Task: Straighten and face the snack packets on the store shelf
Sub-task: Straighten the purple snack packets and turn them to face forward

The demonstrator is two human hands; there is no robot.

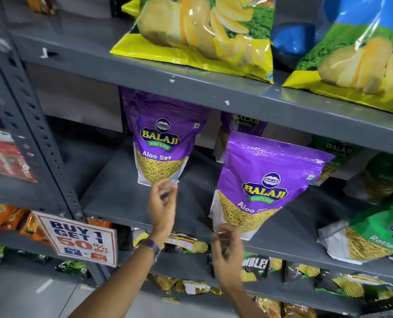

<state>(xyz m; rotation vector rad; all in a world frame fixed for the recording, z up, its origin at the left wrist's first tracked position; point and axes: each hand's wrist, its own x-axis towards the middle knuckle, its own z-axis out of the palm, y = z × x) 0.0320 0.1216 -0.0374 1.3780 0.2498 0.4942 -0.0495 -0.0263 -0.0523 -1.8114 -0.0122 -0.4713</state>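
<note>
Two purple Aloo Sev packets stand on the grey middle shelf [126, 203]. The left purple packet [162, 138] is upright and faces me; my left hand [162, 203] pinches its bottom edge. The right purple packet [264, 182] sits nearer the shelf's front and leans a little; my right hand [227, 251] holds its lower left corner. A third purple packet [243, 125] stands behind it, mostly hidden. Green packets [378, 230] lie tilted at the right end of the same shelf.
Large yellow chip bags [202, 35] lie on the shelf above. A "Buy 1 Get 1" sign [80, 242] hangs on the grey upright at lower left. Mixed snack packets [305, 271] fill the shelf below. Orange packets [5, 219] sit in the neighbouring rack at left.
</note>
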